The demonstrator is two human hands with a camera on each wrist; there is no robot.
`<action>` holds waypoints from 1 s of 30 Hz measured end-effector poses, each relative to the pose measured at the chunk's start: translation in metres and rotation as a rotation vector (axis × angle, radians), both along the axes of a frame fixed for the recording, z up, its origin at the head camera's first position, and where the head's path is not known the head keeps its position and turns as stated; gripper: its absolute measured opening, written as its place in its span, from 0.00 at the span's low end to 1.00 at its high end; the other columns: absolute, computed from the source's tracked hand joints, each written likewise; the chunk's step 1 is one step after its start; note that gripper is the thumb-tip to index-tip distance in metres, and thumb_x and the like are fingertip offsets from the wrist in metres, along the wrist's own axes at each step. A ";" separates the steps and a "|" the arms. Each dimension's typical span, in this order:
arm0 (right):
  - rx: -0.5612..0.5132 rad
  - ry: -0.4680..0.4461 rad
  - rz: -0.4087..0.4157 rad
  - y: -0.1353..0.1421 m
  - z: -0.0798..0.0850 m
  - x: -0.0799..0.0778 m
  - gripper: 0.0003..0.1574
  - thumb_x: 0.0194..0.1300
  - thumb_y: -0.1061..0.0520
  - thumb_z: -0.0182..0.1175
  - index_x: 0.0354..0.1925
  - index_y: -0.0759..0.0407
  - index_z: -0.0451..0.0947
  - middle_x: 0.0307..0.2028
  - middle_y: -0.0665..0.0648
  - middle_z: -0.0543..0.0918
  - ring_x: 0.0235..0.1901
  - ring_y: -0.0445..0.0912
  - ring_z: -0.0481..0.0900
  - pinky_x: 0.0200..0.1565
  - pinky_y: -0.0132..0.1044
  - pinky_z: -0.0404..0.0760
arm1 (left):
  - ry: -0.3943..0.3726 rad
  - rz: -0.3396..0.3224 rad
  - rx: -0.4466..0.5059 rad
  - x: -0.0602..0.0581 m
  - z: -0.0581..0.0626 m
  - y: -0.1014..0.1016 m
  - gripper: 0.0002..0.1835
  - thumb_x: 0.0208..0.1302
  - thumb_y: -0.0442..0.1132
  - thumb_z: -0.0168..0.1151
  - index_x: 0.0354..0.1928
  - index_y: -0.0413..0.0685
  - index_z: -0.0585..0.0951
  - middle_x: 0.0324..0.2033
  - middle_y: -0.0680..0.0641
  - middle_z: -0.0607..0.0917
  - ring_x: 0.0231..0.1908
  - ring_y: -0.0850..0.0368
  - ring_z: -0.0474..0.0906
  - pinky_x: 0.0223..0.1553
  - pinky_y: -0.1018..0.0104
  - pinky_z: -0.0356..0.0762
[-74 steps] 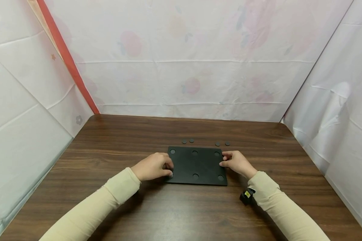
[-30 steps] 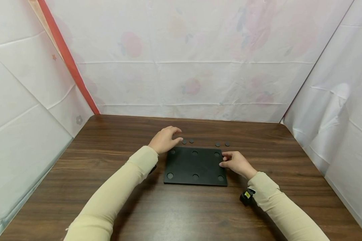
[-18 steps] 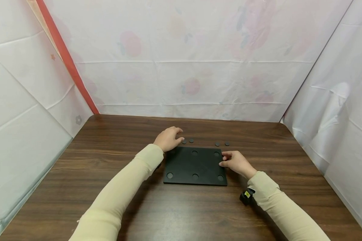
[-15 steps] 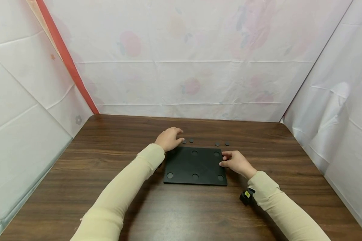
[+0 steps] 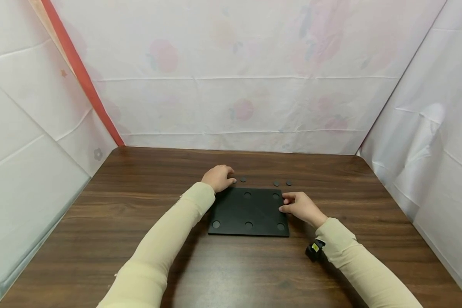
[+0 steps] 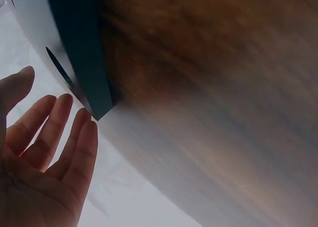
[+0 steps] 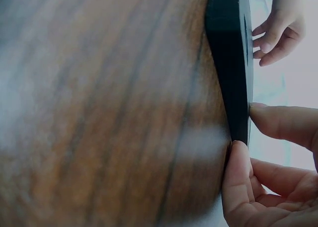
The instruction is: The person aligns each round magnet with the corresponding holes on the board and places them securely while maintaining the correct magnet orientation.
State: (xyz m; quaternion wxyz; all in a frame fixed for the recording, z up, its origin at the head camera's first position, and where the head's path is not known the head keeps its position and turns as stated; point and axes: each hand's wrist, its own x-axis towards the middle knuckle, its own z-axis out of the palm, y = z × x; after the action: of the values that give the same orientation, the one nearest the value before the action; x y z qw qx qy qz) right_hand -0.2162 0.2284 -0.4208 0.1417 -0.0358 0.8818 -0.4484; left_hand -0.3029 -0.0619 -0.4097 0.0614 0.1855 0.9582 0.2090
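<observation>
A flat black board (image 5: 259,211) with round recesses lies on the table. The lower-left recess (image 5: 216,224) looks greyer than the lower-middle one. My left hand (image 5: 218,178) reaches over the board's far left corner and hides the recess there. Its fingertips are right at a small dark disc (image 5: 235,181), partly covered; the left wrist view shows the thumb (image 6: 21,85) apart from loosely bent fingers. My right hand (image 5: 302,208) pinches the board's right edge, thumb (image 7: 278,121) on the upper face and a finger (image 7: 237,162) at the side.
Beyond the board lie more dark discs: one (image 5: 243,179) beside the left hand, a pair (image 5: 282,183) farther right. The brown wooden table (image 5: 158,171) ends at white printed cloth walls (image 5: 223,102). A small black device (image 5: 315,250) is at the right wrist.
My left hand has left the board's lower-left recess and moved away from me to the discs, then edged right as its fingers drew closer together. The right hand stays at the board's edge.
</observation>
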 end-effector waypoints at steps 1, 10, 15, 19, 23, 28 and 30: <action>0.001 0.001 0.000 0.000 0.000 0.000 0.35 0.67 0.65 0.64 0.67 0.75 0.65 0.38 0.58 0.75 0.37 0.49 0.72 0.36 0.39 0.72 | -0.007 0.003 -0.004 0.000 0.001 0.001 0.22 0.72 0.45 0.62 0.63 0.44 0.78 0.58 0.43 0.80 0.56 0.47 0.77 0.56 0.53 0.76; 0.010 0.006 0.000 -0.001 0.000 0.000 0.35 0.67 0.65 0.64 0.67 0.75 0.65 0.38 0.58 0.75 0.37 0.49 0.72 0.36 0.39 0.73 | -0.008 0.007 -0.055 -0.005 -0.003 0.005 0.18 0.71 0.43 0.64 0.59 0.45 0.82 0.53 0.44 0.82 0.51 0.49 0.80 0.52 0.54 0.79; 0.009 0.000 -0.001 -0.001 -0.001 0.000 0.35 0.67 0.64 0.64 0.67 0.75 0.65 0.38 0.58 0.75 0.37 0.49 0.72 0.36 0.39 0.73 | 0.020 -0.002 -0.090 -0.008 -0.007 0.007 0.13 0.70 0.42 0.64 0.53 0.46 0.85 0.47 0.46 0.85 0.45 0.51 0.81 0.47 0.56 0.80; 0.005 -0.003 -0.003 0.000 -0.001 -0.001 0.35 0.67 0.64 0.64 0.67 0.75 0.65 0.38 0.58 0.75 0.38 0.49 0.72 0.36 0.39 0.72 | 0.034 -0.004 -0.097 -0.009 -0.010 0.008 0.12 0.69 0.41 0.65 0.50 0.46 0.86 0.45 0.46 0.85 0.43 0.51 0.81 0.45 0.56 0.80; 0.002 0.000 -0.003 0.000 -0.001 -0.001 0.35 0.67 0.64 0.64 0.67 0.75 0.65 0.38 0.58 0.75 0.37 0.49 0.72 0.36 0.39 0.72 | 0.040 0.000 -0.097 -0.008 -0.011 0.009 0.12 0.68 0.40 0.66 0.50 0.46 0.86 0.47 0.45 0.84 0.46 0.51 0.81 0.47 0.56 0.80; 0.000 -0.001 0.001 0.000 -0.002 -0.001 0.35 0.67 0.64 0.64 0.67 0.75 0.65 0.38 0.58 0.76 0.37 0.49 0.72 0.36 0.39 0.72 | 0.042 0.010 -0.107 -0.007 -0.011 0.010 0.11 0.68 0.39 0.66 0.49 0.46 0.86 0.47 0.46 0.84 0.46 0.51 0.81 0.46 0.56 0.81; 0.001 -0.001 0.000 0.000 -0.002 0.000 0.35 0.66 0.64 0.64 0.67 0.75 0.65 0.38 0.58 0.76 0.38 0.49 0.72 0.36 0.39 0.73 | 0.046 0.010 -0.108 -0.007 -0.012 0.010 0.10 0.68 0.39 0.66 0.48 0.46 0.86 0.46 0.46 0.84 0.44 0.51 0.81 0.45 0.56 0.81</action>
State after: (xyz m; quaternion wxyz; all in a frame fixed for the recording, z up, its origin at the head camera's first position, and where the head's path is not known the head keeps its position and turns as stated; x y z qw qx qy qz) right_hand -0.2164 0.2287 -0.4226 0.1421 -0.0356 0.8819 -0.4481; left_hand -0.3097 -0.0520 -0.4214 0.0481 0.1817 0.9702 0.1527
